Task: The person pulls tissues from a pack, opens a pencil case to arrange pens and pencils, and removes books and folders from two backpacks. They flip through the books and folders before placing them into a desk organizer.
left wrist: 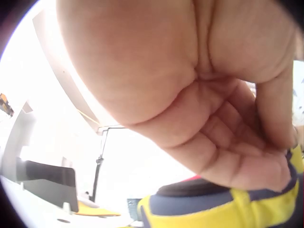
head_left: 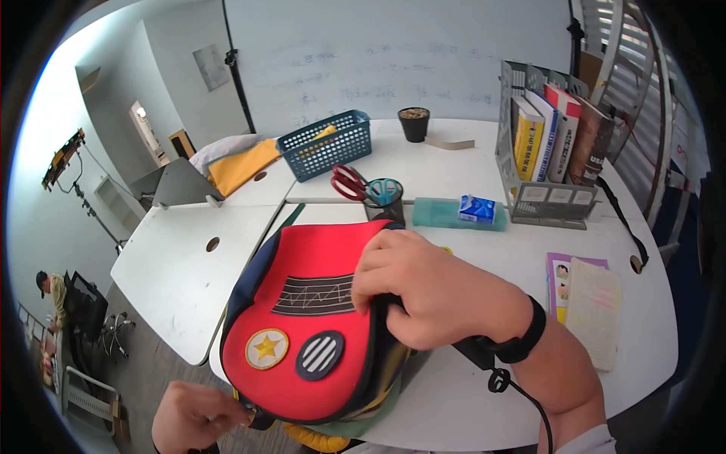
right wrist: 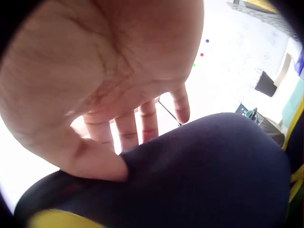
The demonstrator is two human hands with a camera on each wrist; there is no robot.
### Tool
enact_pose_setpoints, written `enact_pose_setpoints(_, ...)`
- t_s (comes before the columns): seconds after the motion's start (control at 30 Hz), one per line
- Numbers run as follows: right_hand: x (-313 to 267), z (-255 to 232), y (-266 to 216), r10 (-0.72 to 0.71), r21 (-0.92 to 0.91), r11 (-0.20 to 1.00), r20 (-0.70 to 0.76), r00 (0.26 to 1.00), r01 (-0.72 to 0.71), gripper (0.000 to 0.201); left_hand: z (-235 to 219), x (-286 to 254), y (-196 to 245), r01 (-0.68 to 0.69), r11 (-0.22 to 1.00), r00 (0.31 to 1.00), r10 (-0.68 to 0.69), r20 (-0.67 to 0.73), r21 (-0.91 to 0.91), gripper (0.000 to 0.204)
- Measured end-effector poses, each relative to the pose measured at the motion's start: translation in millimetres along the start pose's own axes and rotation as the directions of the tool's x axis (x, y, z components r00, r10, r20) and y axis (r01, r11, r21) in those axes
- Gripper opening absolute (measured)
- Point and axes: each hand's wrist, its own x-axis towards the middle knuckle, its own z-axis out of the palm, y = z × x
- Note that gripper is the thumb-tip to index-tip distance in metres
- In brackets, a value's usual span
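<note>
- Here, a red backpack [head_left: 310,325] with navy trim, a star patch and a striped patch lies at the near edge of the white table [head_left: 469,393], its lower end hanging past the edge.
- The right hand [head_left: 427,291] rests on the bag's right side, fingers curled over the rim and thumb pressed against the navy fabric, so it grips the edge of the opening.
- The left hand [head_left: 197,416] sits below the table edge at the bag's bottom corner, fingertips pressed together in a pinch on a small part of the yellow and navy trim; what exactly it pinches is too small to tell.
- Just behind the bag stands a dark pen cup [head_left: 384,203] holding red-handled scissors [head_left: 348,181].
- Beside the cup lies a teal case [head_left: 446,214] with a small blue packet [head_left: 477,209] on top.
- Farther back are a blue basket [head_left: 327,144] and a small black pot [head_left: 414,123].
- A grey rack of books [head_left: 544,155] stands at the right rear.
- Booklets [head_left: 586,299] lie to the right of the right wrist, well apart from the bag.
</note>
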Motion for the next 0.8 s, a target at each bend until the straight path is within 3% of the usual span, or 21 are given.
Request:
enact_pose_setpoints(0.03, 2.3, -3.3, -3.7, -0.025, 0.008, 1.000, 0.052, 0.998, 0.025, 0.033, 6.9, -1.5, -11.2, 0.000, 1.000, 0.995, 0.003, -0.104, 0.030, 0.021)
enact_pose_setpoints(0.13, 3.7, 13.2, -47.6, -0.188, 0.154, 0.971, 0.026, 0.982, 0.182, 0.045, 16.2, 6.7, -10.1, -0.054, 0.993, 0.982, 0.072, -0.175, 0.107, 0.023)
enact_pose_setpoints(0.17, 2.0, 22.1, -59.0, -0.206, 0.102, 0.975, 0.059, 0.977, 0.199, 0.050, 17.1, 7.7, -13.0, -0.135, 0.984, 0.969, 0.155, -0.192, 0.116, 0.026)
enact_pose_setpoints(0.33, 6.8, 37.7, -67.3, -0.213, -0.137, 0.964, 0.122, 0.969, 0.229, 0.054, -0.2, 0.2, -7.1, -0.158, 0.987, 0.971, 0.152, -0.184, -0.017, 0.021)
enact_pose_setpoints(0.37, 6.7, 35.0, -65.9, -0.291, -0.176, 0.941, 0.012, 0.957, 0.289, 0.036, -5.2, -1.9, -11.3, -0.142, 0.988, 0.977, 0.129, -0.167, -0.063, 0.018)
enact_pose_setpoints(0.4, 4.9, 31.0, -64.6, -0.310, -0.184, 0.934, 0.007, 0.951, 0.305, 0.036, -9.3, -2.8, -18.1, -0.144, 0.988, 0.974, 0.133, -0.183, -0.048, 0.018)
enact_pose_setpoints(0.47, -1.4, 21.9, -61.2, -0.267, -0.087, 0.962, -0.085, 0.960, 0.260, 0.038, -14.7, -1.8, -41.9, -0.081, 0.997, 0.935, 0.070, -0.347, -0.016, 0.011)
enact_pose_setpoints(0.5, -3.4, 15.0, -59.8, -0.224, -0.069, 0.973, -0.086, 0.971, 0.219, 0.044, -17.9, -0.3, -60.0, -0.044, 0.982, 0.929, -0.027, -0.370, -0.183, 0.008)
enact_pose_setpoints(0.53, -3.2, 14.5, -54.3, -0.217, -0.051, 0.976, -0.106, 0.970, 0.212, 0.047, -18.6, 11.2, -72.8, -0.055, 0.982, 0.911, -0.026, -0.413, -0.182, 0.007)
enact_pose_setpoints(0.6, 3.8, 9.2, -51.6, -0.180, 0.020, 0.983, -0.127, 0.976, 0.184, 0.048, -18.3, 45.5, -89.3, -0.108, 0.986, 0.909, 0.045, -0.414, -0.129, 0.006)
enact_pose_setpoints(0.67, 16.2, 1.4, -57.3, -0.146, 0.034, 0.987, -0.179, 0.973, 0.155, 0.051, -25.3, 84.6, -83.9, -0.061, 0.998, 0.905, 0.058, -0.421, 0.006, 0.007)
enact_pose_setpoints(0.73, 33.6, -3.1, -60.1, -0.100, 0.074, 0.989, -0.315, 0.944, 0.129, 0.048, -29.8, 113.8, -92.5, -0.109, 0.991, 0.902, 0.065, -0.427, -0.078, 0.010)
enact_pose_setpoints(0.77, 41.7, -5.3, -57.4, -0.051, 0.144, 0.984, -0.341, 0.938, 0.106, 0.043, -34.6, 118.9, -82.2, -0.088, 0.993, 0.905, 0.111, -0.412, 0.075, 0.009)
enact_pose_setpoints(0.8, 47.8, -7.3, -53.8, 0.002, 0.211, 0.974, -0.369, 0.930, 0.081, 0.038, -35.8, 120.4, -70.1, -0.129, 0.980, 0.852, 0.187, -0.490, 0.151, 0.009)
